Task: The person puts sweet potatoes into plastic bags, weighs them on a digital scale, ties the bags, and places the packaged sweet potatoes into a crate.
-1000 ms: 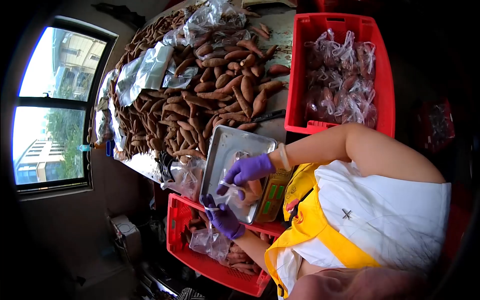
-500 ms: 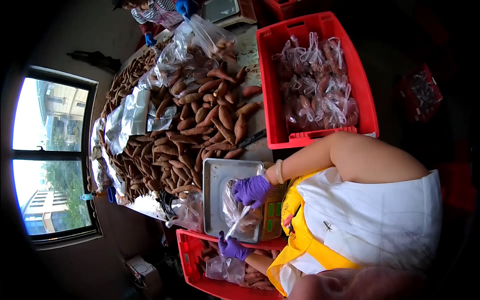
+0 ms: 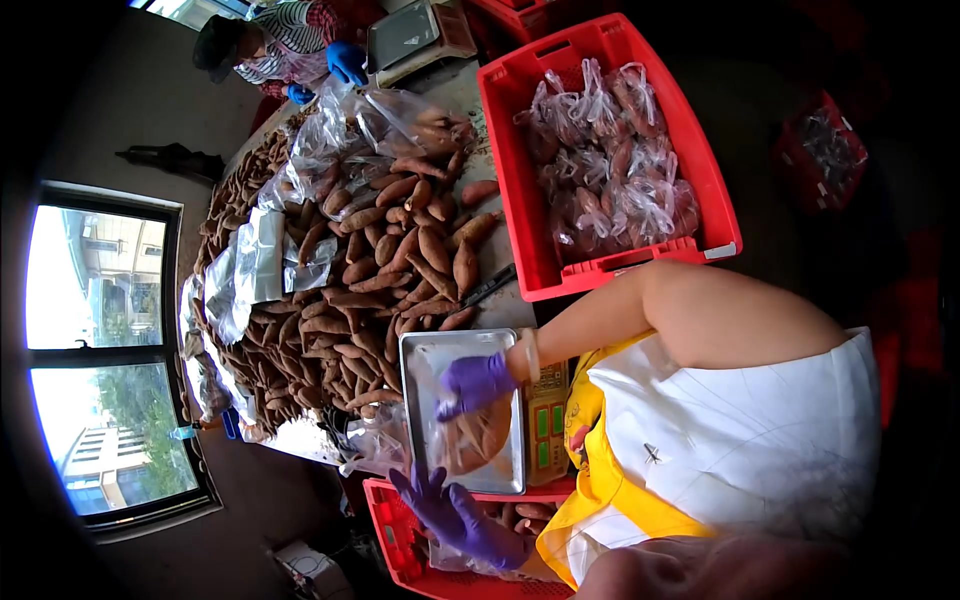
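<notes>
My left hand [image 3: 450,515] has come off the bag's neck since the last frame and now hangs, fingers spread apart, above the red crate [image 3: 385,500]. My right hand [image 3: 477,385] looks curled together, clamped on plastic atop the bag [image 3: 472,442], though blur hides the exact grip. The bag sits on the metal tray [image 3: 438,352] of the scale [image 3: 550,405]. A loose grip could let the neck untwist and spill sweet potatoes; pressing down could skew the weight.

Clear plastic bag [image 3: 456,456], reddish-brown sweet potatoes [image 3: 487,432] inside, on metal tray [image 3: 428,362]
</notes>
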Available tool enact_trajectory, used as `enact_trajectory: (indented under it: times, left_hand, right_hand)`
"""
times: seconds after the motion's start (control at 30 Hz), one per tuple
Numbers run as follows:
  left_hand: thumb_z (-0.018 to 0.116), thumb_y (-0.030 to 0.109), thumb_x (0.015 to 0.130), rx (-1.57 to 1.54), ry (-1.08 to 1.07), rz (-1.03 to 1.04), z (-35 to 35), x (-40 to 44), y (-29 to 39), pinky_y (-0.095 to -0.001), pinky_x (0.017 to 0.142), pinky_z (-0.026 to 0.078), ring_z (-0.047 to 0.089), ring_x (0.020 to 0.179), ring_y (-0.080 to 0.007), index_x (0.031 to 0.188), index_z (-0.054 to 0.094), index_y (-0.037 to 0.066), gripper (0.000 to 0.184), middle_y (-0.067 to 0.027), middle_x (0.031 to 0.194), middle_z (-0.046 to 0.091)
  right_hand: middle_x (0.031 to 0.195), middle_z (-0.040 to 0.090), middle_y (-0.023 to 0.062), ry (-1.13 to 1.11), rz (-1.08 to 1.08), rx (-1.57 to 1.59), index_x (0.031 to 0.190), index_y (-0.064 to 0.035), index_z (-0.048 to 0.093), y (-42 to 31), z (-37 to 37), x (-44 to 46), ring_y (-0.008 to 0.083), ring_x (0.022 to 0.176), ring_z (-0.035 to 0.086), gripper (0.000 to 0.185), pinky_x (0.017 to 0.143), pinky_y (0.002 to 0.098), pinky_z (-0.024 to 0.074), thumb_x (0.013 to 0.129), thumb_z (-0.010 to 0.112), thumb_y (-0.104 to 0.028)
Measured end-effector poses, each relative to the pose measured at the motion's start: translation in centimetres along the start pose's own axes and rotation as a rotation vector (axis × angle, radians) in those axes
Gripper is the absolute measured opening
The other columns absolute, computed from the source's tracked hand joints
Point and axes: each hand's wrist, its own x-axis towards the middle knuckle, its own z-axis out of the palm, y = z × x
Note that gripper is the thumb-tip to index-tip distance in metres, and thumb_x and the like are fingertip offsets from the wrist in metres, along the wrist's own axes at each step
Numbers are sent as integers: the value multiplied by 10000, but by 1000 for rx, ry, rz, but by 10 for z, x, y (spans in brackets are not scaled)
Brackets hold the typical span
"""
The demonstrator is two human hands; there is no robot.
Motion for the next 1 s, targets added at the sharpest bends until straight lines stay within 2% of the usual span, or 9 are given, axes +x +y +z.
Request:
enact_trajectory:
  times: [0.17, 0.23, 0.3, 0.4, 0.6, 0.73, 0.87, 0.93, 1.0]
  left_hand:
    - [492, 217, 979, 130, 111, -523, -50, -44, -26, -308, 799, 456, 550, 939, -179, 1408, 462, 81, 451, -116, 1151, 605]
    - [489, 217, 980, 108, 226, -746, -48, -58, -43, -303, 785, 455, 550, 924, -169, 1393, 483, 89, 433, -111, 1138, 614]
    - [488, 210, 979, 37, 206, -808, -43, -67, -59, -298, 776, 458, 556, 909, -162, 1365, 516, 94, 404, -103, 1108, 626]
    - [479, 174, 981, 43, 124, -824, -30, -65, -73, -283, 763, 460, 569, 858, -145, 1300, 580, 81, 347, -80, 1035, 654]
    - [487, 87, 959, 2, -12, -698, -3, -31, -59, -283, 777, 456, 561, 826, -139, 1291, 574, 28, 348, -94, 1000, 662]
    - [491, 101, 962, 17, -76, -669, 2, -20, -62, -287, 757, 463, 583, 831, -140, 1292, 570, 22, 348, -107, 1043, 665]
    - [497, 105, 962, 6, -54, -751, 12, -21, -67, -279, 737, 461, 595, 808, -140, 1256, 597, 23, 321, -99, 1006, 682]
    - [506, 97, 957, -4, -25, -833, 24, -18, -59, -268, 741, 450, 591, 791, -132, 1242, 612, 28, 311, -89, 964, 688]
    - [513, 88, 953, -37, -41, -896, 29, -16, -62, -265, 746, 444, 589, 795, -128, 1235, 618, 29, 306, -81, 952, 689]
  right_hand:
    - [910, 706, 88, 619, 385, 970, 992, -30, 688, 3, -141, -62, 162, 808, 668, 309, 737, 288, 534, 900, 671, -325]
    - [921, 708, 83, 811, 394, 992, 1025, -46, 690, -31, -188, -96, 152, 813, 670, 324, 724, 289, 543, 905, 658, -345]
    - [916, 689, 62, 1172, 467, 323, 1026, 4, 674, 92, -223, -121, 124, 782, 621, 367, 705, 292, 523, 879, 698, -330]
    - [912, 672, 48, 1481, 479, 395, 1006, 29, 665, 150, -260, -150, 138, 773, 596, 411, 673, 304, 477, 860, 704, -353]
    - [930, 664, 64, 1663, 552, 289, 1006, 2, 653, 293, -306, -149, 168, 764, 597, 400, 692, 323, 478, 837, 717, -355]
    - [937, 657, 46, 1140, 519, 461, 1187, -19, 574, 258, -288, -107, 139, 755, 586, 488, 650, 280, 464, 841, 708, -336]
    - [1038, 643, 68, 1133, 737, 444, 1346, -24, 429, 237, -284, -109, 149, 871, 602, 634, 714, 262, 470, 839, 712, -279]
    - [1175, 613, 139, 1231, 891, -106, 1442, -27, 294, 262, -300, -114, 224, 1039, 604, 776, 852, 304, 480, 832, 720, -248]
    - [1216, 587, 235, 1407, 592, -396, 1489, -37, 214, 247, -306, -102, 377, 1080, 584, 883, 920, 410, 463, 808, 709, -303]
